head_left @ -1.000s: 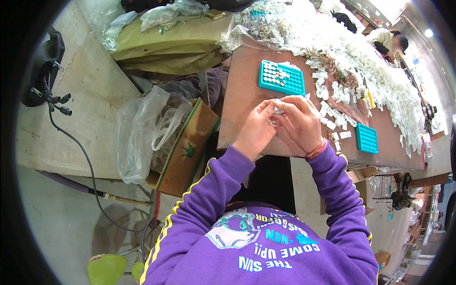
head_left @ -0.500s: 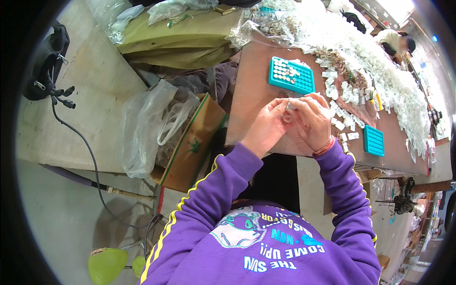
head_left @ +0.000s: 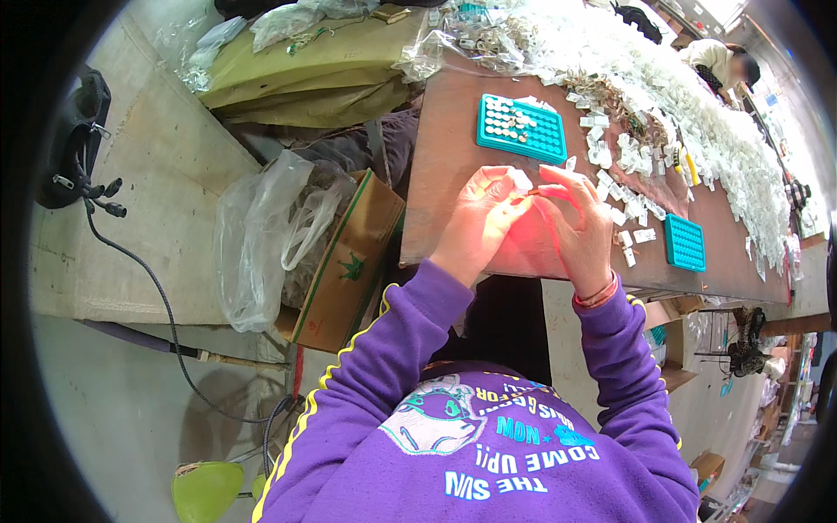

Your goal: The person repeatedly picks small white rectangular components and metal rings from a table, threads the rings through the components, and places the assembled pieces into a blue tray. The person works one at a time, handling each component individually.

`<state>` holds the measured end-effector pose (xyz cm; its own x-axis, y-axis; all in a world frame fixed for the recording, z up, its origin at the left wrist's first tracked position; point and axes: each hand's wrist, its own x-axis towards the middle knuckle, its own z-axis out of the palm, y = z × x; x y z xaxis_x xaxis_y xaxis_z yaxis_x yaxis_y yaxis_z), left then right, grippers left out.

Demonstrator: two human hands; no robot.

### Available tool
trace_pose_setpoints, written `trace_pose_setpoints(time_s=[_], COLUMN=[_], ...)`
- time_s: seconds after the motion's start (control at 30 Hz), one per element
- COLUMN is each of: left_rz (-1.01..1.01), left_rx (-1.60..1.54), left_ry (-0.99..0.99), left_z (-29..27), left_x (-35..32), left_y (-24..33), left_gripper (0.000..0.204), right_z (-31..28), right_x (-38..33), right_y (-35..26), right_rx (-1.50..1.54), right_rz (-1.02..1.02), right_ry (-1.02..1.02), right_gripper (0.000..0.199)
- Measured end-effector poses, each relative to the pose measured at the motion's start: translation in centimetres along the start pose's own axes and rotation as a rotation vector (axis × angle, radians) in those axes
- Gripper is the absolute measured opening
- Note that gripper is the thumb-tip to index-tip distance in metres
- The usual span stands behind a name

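Purple sleeves with a yellow stripe rise from the lower edge to the brown worktop (head_left: 453, 218), where the two hands meet just above its near edge. The left hand (head_left: 479, 213) has its fingers curled in a narrow grip around a small white plastic part (head_left: 520, 180), pinched at the fingertips. The right hand (head_left: 575, 222), with a red band at its wrist, presses its fingertips against the same part from the other side; what else it holds, if anything, is too small to tell. To the person's left, beside the worktop, stands an open cardboard box (head_left: 344, 266) with a clear plastic bag (head_left: 261, 235) slumped against it. Just beyond the hands lies a teal tray (head_left: 521, 129), partly filled with small white pieces. A second teal tray (head_left: 685, 242) sits to the right. Farther off, a heap of white parts (head_left: 697, 113) runs along the worktop.
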<state>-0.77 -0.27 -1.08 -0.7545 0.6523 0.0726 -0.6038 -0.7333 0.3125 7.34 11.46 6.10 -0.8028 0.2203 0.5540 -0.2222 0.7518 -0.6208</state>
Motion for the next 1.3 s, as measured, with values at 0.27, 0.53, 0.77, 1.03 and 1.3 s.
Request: trace_pose_setpoints(time_s=[0.27, 0.53, 0.77, 1.03, 1.3], left_rz=[-0.026, -0.05, -0.009, -0.019, 0.003], left_rx=[0.069, 0.175, 0.214, 0.229, 0.135], left_ry=[-0.03, 0.001, -0.023, -0.044, -0.024], left_z=[0.1, 0.5, 1.0, 0.7, 0.3], left_x=[0.0, 0.0, -0.2, -0.4, -0.1], left_y=[0.1, 0.4, 0.3, 0.4, 0.2], left_gripper=[0.016, 0.019, 0.023, 0.026, 0.018], right_z=[0.1, 1.1, 1.1, -1.4, -7.2], right_x=[-2.8, -4.1, -4.6, -4.9, 0.9], right_y=[2.1, 4.0, 3.6, 3.9, 8.0], right_rx=[0.288, 0.447, 0.394, 0.274, -0.389], right_rz=[0.273, 0.412, 0.354, 0.336, 0.032], right_ry=[0.14, 0.216, 0.194, 0.158, 0.057], right_gripper=[0.023, 0.014, 0.013, 0.012, 0.009])
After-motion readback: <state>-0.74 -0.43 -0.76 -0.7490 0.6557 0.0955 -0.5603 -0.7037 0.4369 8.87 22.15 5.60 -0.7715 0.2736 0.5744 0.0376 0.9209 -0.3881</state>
